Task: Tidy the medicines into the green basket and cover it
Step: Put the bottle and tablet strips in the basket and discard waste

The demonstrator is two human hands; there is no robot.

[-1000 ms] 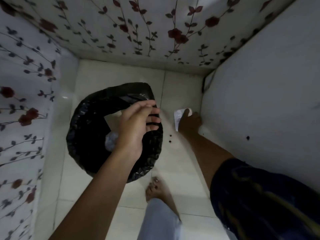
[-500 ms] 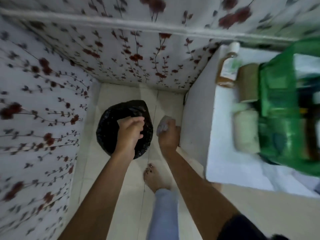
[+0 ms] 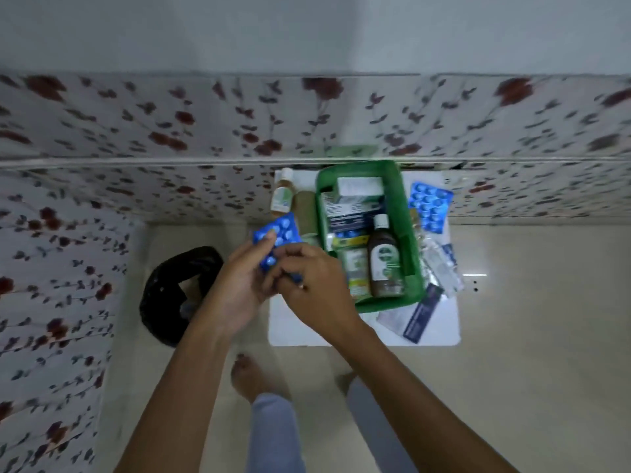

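Note:
A green basket [image 3: 396, 303] stands on a small white table [image 3: 440, 329], holding medicine boxes [image 3: 355, 196] and a brown bottle [image 3: 384, 257]. Left of the basket, above the table's left edge, both hands hold a blue blister pack [image 3: 276, 235]. My left hand [image 3: 239, 285] grips its lower part with the thumb on top. My right hand [image 3: 314, 285] pinches its lower edge. Another blue blister pack [image 3: 430, 206] lies right of the basket. A small bottle [image 3: 282, 196] and a brownish roll [image 3: 304, 213] lie to the basket's left.
Clear sachets [image 3: 440, 264], a dark blue strip [image 3: 421, 314] and a foil packet [image 3: 392, 319] lie on the table right of and in front of the basket. A black-lined bin [image 3: 170, 295] stands on the floor at left. Floral walls enclose the corner. My bare feet [image 3: 246, 373] are below.
The view swung up from the bin to the table. My hands left the bin and rose together; they now hold a blue blister pack beside the basket.

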